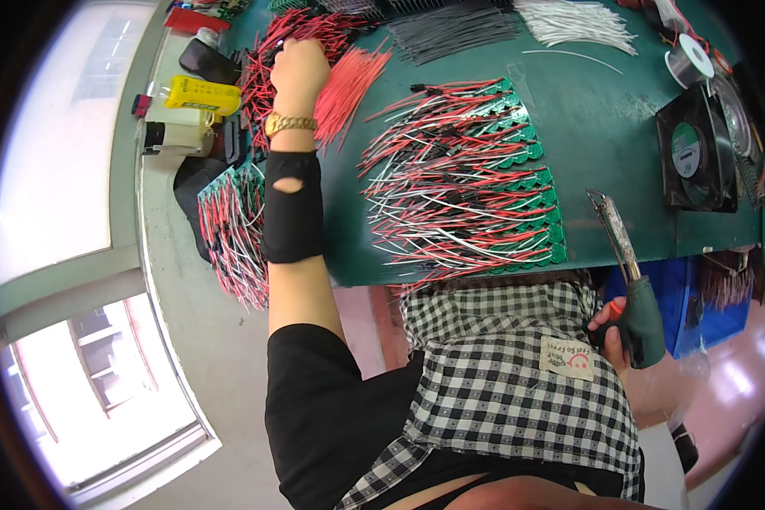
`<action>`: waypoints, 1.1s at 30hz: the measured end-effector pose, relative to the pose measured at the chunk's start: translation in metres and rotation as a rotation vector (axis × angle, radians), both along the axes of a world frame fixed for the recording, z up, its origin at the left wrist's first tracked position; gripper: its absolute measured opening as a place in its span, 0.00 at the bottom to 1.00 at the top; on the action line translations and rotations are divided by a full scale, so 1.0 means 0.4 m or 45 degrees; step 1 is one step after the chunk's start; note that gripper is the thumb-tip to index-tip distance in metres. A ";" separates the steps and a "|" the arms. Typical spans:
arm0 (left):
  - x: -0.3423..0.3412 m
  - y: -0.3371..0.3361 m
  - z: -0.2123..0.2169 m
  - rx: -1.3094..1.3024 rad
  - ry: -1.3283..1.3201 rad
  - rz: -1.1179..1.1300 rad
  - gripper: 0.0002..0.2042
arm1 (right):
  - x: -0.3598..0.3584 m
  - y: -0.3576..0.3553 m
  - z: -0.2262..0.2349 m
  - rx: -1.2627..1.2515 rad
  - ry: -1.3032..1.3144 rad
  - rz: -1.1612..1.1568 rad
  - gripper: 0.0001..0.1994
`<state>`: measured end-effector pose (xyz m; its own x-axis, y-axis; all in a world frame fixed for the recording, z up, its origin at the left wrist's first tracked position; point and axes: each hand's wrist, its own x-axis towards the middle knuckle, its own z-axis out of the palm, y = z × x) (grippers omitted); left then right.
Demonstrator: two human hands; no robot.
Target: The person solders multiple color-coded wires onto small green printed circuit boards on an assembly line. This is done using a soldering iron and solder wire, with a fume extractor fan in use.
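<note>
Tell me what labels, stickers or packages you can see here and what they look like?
Cloth label: sewn on the checked fabric near the right hand; cream rectangle, red markings.
Fan sticker: round, green and white, centre of the black fan, table's right.
Yellow package: oblong, beside the left hand.

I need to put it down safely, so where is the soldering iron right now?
In the head view the soldering iron is at lower right, held in the right hand off the green table's near edge, below the black fan.
</note>
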<state>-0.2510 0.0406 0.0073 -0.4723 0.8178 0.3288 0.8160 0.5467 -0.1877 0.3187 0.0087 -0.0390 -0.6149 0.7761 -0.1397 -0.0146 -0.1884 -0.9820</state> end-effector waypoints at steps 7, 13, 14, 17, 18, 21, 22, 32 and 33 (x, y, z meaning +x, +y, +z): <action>-0.087 -0.034 -0.010 0.503 -0.126 -0.159 0.07 | 0.008 -0.030 -0.030 -0.028 0.184 -0.054 0.19; -0.070 -0.023 0.055 1.540 -0.566 -0.431 0.04 | 0.009 -0.021 -0.020 -0.072 -0.044 -0.133 0.23; -0.054 -0.019 0.070 1.802 -0.831 -0.491 0.04 | 0.007 -0.015 -0.017 -0.077 -0.029 -0.093 0.23; 0.039 -0.012 0.115 2.059 -1.327 -0.751 0.04 | -0.007 -0.008 -0.007 -0.057 0.037 -0.066 0.24; 0.085 -0.007 0.127 2.000 -1.476 -0.885 0.05 | -0.009 -0.008 0.001 -0.078 0.000 -0.079 0.24; 0.265 -0.011 0.134 1.452 -2.025 -0.985 0.05 | -0.014 -0.012 0.026 0.023 -0.094 -0.079 0.24; 0.335 -0.021 0.127 1.178 -1.991 -0.908 0.05 | -0.015 -0.014 0.032 0.059 -0.104 -0.075 0.23; 0.702 -0.097 -0.003 0.043 -1.226 -1.097 0.04 | -0.017 -0.035 0.004 0.043 -0.036 -0.084 0.10; 0.704 -0.103 -0.015 0.072 -1.106 -1.096 0.04 | -0.012 -0.034 0.006 0.016 -0.084 -0.053 0.10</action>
<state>0.0305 -0.0006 0.0015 0.1353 0.9663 0.2190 0.7575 -0.2434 0.6058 0.3141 -0.0050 -0.0367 -0.5722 0.8026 -0.1686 0.0424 -0.1764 -0.9834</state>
